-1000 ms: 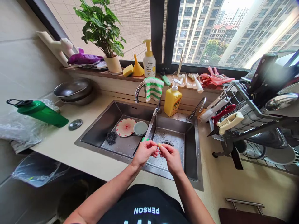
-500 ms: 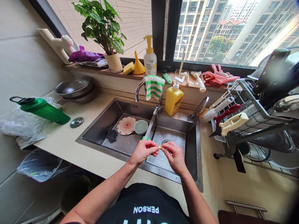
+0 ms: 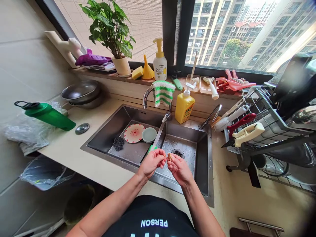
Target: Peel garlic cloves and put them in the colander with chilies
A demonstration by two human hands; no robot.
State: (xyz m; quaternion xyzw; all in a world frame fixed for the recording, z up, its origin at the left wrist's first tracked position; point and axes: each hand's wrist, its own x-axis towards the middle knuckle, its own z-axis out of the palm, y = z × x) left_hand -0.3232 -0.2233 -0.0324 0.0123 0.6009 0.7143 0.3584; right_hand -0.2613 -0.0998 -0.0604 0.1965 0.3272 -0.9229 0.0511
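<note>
Over the divider of the double sink (image 3: 208,164), my right hand (image 3: 180,168) pinches a small, tan, knobby piece (image 3: 169,156) between thumb and fingertips; its kind is too small to tell. My left hand (image 3: 151,163) is just beside it, fingers curled and thumb pressed to the fingertips, a narrow gap apart from the piece. Whether something tiny sits in that pinch is hidden. Below and behind the left hand, a green scrubber (image 3: 153,148) partly shows. The left basin holds a red-patterned plate (image 3: 134,133), a pale bowl (image 3: 149,135) and a dark scouring pad (image 3: 118,144).
A faucet (image 3: 145,100) with a striped cloth (image 3: 163,93) stands behind the sink, beside a yellow soap bottle (image 3: 184,107). At right is a dish rack (image 3: 261,95) with knives. A green bottle (image 3: 49,115) lies left; a lined bin (image 3: 45,174) is below the counter.
My hands have drawn slightly apart. Both pinched the small piece before; now it stays in my right hand, turned more upright. The view has shifted a little.
</note>
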